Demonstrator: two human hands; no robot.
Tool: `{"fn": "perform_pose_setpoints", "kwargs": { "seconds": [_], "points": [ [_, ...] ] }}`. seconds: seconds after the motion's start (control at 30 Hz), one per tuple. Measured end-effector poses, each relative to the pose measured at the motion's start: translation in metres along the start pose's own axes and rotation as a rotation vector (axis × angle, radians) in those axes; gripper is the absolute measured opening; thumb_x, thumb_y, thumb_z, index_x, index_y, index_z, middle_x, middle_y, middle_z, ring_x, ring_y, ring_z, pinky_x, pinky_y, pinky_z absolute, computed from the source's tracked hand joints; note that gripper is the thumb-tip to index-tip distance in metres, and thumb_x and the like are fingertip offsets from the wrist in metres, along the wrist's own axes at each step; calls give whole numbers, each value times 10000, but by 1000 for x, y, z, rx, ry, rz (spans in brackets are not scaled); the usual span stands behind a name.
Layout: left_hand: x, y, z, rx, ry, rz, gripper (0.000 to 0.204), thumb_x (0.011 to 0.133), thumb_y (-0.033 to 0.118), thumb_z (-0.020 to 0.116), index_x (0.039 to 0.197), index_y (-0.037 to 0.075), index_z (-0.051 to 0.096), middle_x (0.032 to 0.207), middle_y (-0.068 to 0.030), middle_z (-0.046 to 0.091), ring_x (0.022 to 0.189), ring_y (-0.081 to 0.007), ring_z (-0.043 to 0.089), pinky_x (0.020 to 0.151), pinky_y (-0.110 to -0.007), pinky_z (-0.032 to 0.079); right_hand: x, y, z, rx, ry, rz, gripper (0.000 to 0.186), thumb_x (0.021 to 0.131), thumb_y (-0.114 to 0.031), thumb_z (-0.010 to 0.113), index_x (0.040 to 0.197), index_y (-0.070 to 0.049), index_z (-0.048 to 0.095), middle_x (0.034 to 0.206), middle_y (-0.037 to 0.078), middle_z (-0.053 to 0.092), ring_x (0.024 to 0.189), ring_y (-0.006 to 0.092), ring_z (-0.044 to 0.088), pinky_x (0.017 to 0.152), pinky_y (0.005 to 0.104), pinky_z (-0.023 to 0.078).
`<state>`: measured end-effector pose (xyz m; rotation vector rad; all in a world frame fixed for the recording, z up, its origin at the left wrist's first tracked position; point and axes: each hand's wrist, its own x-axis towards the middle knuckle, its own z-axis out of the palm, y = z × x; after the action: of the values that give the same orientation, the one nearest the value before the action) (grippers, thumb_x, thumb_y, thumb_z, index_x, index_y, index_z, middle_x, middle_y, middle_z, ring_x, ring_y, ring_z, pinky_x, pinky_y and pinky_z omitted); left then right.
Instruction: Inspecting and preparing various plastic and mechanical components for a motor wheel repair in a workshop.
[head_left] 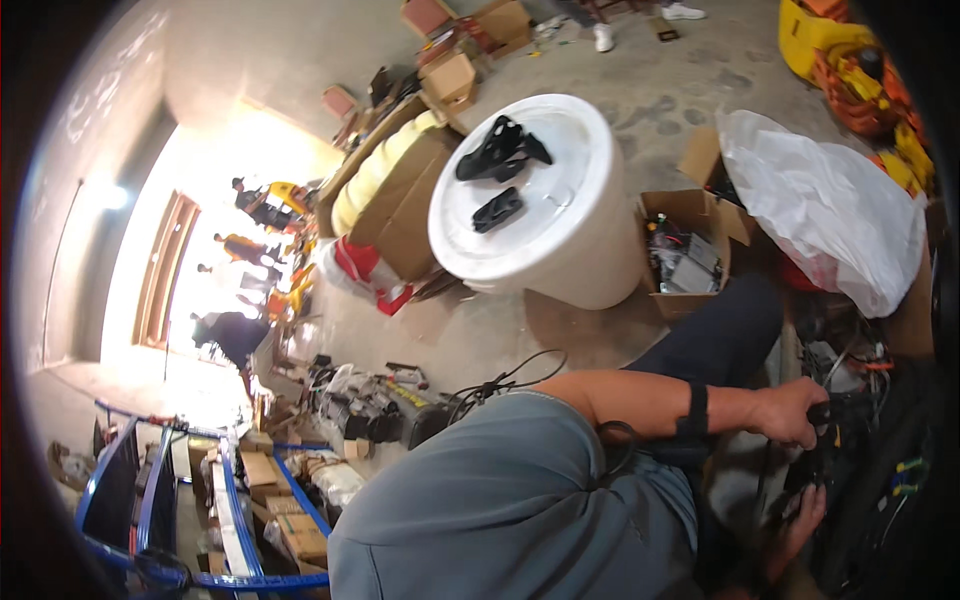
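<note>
My left hand point(785, 410) reaches to the far right, a dark band on its wrist, with fingers closed round a black part point(822, 412). Below it, my right hand point(805, 520) has its fingers curled against dark equipment point(840, 465); the detail of what they grip is too dark to make out. Grey wiring and small orange pieces point(865, 365) lie just above my hands. A dark cable point(525, 365) loops out beside my grey-sleeved arm.
A white drum point(560, 250) bears black pieces. Cartons point(685, 205), white plastic sheeting point(820, 220), yellow-orange gear point(845, 50) and piled tools point(380, 400) surround me. Blue metal frames point(230, 480) stand lower left. Other people point(230, 330) are by the bright doorway; another's feet point(603, 38) show at the top.
</note>
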<state>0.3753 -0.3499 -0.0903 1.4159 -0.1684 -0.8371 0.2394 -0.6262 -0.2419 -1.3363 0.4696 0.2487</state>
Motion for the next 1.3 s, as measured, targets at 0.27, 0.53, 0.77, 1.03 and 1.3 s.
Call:
{"fn": "perform_pose_setpoints", "kwargs": {
  "seconds": [0.27,0.53,0.77,1.03,1.3],
  "points": [
    [29,-51,1,201,172,96,361,660,61,785,997,6,668,817,-104,677,657,-209,653,559,-327,512,14,32,-40,3,-357,54,318,978,-177,506,1238,3,467,805,10,487,691,63,445,627,206,377],
    [11,-32,-1,209,-82,-72,370,676,144,830,986,10,680,817,-108,676,645,-201,660,513,-313,540,-27,-30,36,-115,-50,78,267,824,-307,620,845,-49,556,760,22,527,591,115,404,511,265,283],
    [37,-62,9,494,-109,122,526,558,287,882,986,40,701,893,-132,694,855,-263,669,743,-356,526,-29,-45,51,-21,-118,173,281,818,-319,620,861,-48,558,753,7,518,588,116,408,516,261,282],
    [48,-61,21,595,-96,236,555,499,322,882,941,40,699,912,-168,685,925,-321,647,793,-387,504,-16,28,-38,-839,-116,-816,449,939,-258,534,1283,13,435,1179,140,529,1057,243,547,899,367,461],
    [19,-21,-6,428,-179,-108,392,762,300,792,967,-4,653,677,-51,608,538,-104,571,496,-285,464,-36,-52,74,-27,-26,12,203,739,-228,655,815,-46,611,711,-13,546,608,80,507,542,262,405]
  ]
}}
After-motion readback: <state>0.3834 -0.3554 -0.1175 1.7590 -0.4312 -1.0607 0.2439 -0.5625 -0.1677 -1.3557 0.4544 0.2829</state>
